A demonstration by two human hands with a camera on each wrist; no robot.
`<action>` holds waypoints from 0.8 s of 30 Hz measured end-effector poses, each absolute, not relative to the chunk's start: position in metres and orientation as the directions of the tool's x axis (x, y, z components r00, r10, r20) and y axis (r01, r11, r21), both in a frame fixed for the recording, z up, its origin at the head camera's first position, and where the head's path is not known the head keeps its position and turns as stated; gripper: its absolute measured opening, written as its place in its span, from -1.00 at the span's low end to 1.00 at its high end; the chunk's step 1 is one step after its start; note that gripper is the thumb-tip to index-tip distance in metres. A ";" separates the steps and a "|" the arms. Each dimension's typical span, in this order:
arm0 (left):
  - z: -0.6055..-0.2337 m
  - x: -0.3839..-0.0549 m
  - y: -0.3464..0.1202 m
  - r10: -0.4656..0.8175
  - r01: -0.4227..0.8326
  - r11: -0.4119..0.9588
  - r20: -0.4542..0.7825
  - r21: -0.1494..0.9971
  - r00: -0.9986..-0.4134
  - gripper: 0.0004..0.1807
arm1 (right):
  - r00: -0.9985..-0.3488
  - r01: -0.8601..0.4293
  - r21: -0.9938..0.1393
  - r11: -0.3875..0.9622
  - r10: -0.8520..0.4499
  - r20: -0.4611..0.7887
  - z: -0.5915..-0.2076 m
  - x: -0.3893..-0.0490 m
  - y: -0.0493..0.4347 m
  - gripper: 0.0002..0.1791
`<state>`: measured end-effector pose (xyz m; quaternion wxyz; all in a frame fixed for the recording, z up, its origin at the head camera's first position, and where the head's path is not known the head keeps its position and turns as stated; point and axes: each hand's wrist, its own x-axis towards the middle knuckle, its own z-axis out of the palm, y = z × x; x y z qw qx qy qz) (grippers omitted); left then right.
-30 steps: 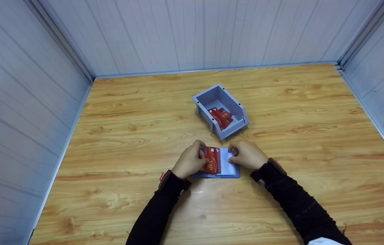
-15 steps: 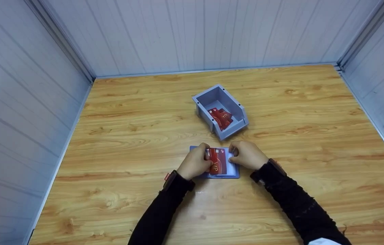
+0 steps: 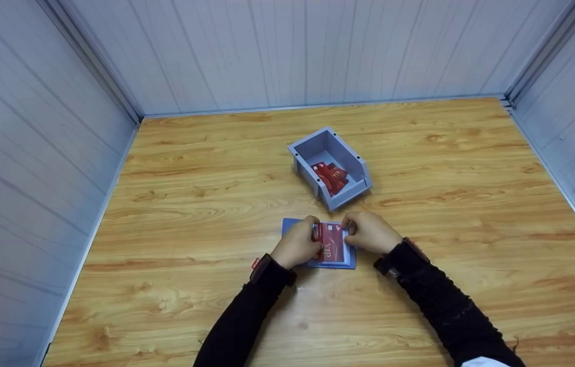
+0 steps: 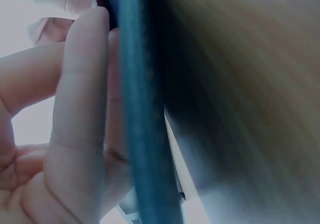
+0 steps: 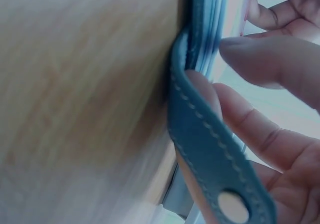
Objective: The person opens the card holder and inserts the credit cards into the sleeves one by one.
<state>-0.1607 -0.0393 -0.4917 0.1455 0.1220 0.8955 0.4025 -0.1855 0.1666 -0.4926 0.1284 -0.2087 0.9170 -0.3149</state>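
Observation:
A blue card holder (image 3: pixel 290 224) lies spread on the wooden table, its stitched cover edge (image 4: pixel 145 134) filling the middle of the left wrist view. With thumb and fingers my left hand (image 3: pixel 297 244) pinches the left edge of a red VIP card (image 3: pixel 333 244), most of which lies inside a clear plastic sleeve. My right hand (image 3: pixel 370 233) holds the sleeve pages (image 5: pixel 210 34) at their right edge, thumb on one side and fingertips on the other. A strap with a metal snap (image 5: pixel 233 206) hangs beside those fingers in the right wrist view.
Beyond the hands stands a grey plastic bin (image 3: pixel 341 196) with several red cards (image 3: pixel 332 178) inside. Pale panel walls (image 3: pixel 287 56) enclose the table (image 3: pixel 190 168) at the back and both sides.
The red card has moved right into the clear sleeve, with my left hand following it. More of the cover's left part shows now. My right hand has stayed nearly in place.

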 end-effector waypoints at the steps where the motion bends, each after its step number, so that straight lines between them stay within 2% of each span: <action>1: -0.492 -0.161 -0.039 0.338 0.103 0.647 -0.163 0.756 -0.927 -0.49 | -0.879 -0.307 -0.632 0.711 -0.467 -0.099 -0.493 -0.185 0.167 -0.78; 12: -0.490 -0.163 -0.033 0.364 0.139 0.679 -0.166 0.721 -0.917 -0.50 | -0.878 -0.312 -0.633 0.709 -0.470 -0.093 -0.492 -0.186 0.168 -0.78; 17: -0.490 -0.161 -0.031 0.362 0.187 0.707 -0.122 0.682 -0.924 -0.54 | -0.880 -0.308 -0.632 0.711 -0.465 -0.094 -0.491 -0.185 0.168 -0.79; 21: -0.490 -0.156 -0.030 0.351 0.247 0.754 -0.056 0.609 -0.935 -0.55 | -0.877 -0.309 -0.635 0.708 -0.470 -0.099 -0.491 -0.186 0.169 -0.80; 24: -0.489 -0.150 -0.031 0.350 0.296 0.793 0.000 0.533 -0.937 -0.46 | -0.877 -0.298 -0.636 0.712 -0.467 -0.112 -0.491 -0.186 0.169 -0.80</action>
